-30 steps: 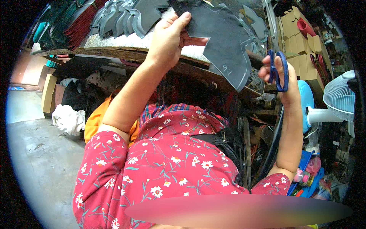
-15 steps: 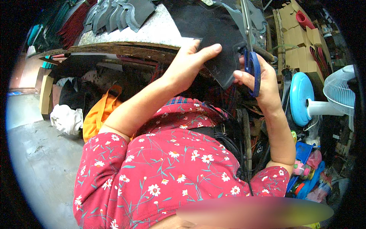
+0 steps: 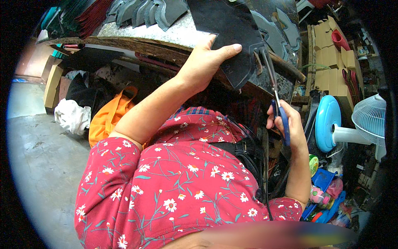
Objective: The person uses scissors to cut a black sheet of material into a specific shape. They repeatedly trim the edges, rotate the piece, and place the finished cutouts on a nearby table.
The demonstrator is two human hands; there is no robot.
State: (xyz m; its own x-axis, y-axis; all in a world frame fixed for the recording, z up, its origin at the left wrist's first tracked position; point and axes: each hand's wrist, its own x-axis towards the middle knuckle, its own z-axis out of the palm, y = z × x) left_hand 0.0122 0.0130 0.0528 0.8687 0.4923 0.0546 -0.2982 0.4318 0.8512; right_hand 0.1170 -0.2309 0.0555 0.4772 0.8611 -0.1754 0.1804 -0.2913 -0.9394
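Left hand [image 3: 203,66] pinches black sheet [image 3: 230,27]; right hand [image 3: 295,124] grasps scissors [image 3: 273,81]

Across the far side runs the worktop [image 3: 182,31], its pale surface bare between the sheet and a row of grey cut pieces [image 3: 149,14] at left. Cardboard boxes [image 3: 329,62] stand beyond it at right. The black sheet overhangs the worktop's near edge, ending in an angular point marked with pale lines; the left thumb presses on its top, the other fingers mostly hidden. A white fan [image 3: 369,120] with a blue round base is at the right. Near left, an orange bag [image 3: 110,120] sits beside a white cloth [image 3: 72,116]. The right hand's fingers curl around the scissors' blue handles, blades pointing away beside the sheet's right edge; whether they touch it, I cannot tell. A red roll [image 3: 339,40] rests on the boxes.
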